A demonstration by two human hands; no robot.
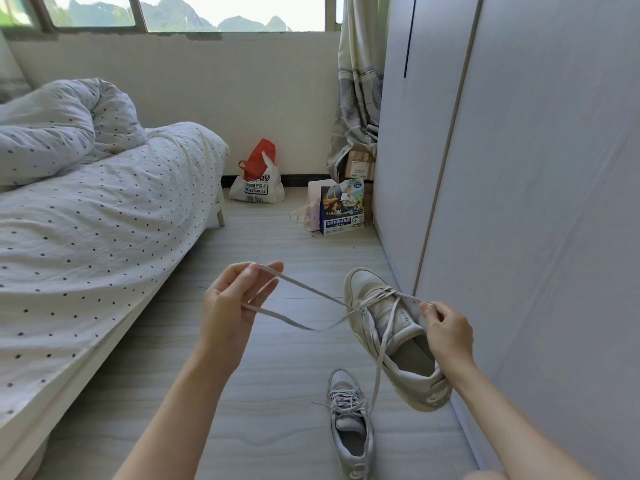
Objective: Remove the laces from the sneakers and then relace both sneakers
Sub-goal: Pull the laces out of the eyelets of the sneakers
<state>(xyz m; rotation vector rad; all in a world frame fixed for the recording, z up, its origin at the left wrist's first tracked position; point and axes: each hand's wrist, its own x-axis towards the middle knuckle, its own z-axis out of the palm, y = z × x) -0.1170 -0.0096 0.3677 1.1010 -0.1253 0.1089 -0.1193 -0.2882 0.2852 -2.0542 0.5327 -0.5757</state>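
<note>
Hiding laced sneaker's (351,424) heel: frame edge.

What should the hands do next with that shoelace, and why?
Probably the left hand should pull its lace further out, away from the held sneaker. The lace still crosses that shoe's eyelets near the toe, so it isn't free, and the right hand grips the shoe's tongue area to steady it. The other sneaker waits laced on the floor.

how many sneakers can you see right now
2. One sneaker is held up off the floor by the right hand, while the left hand pulls its lace. The other sneaker lies on the floor below it.
</note>
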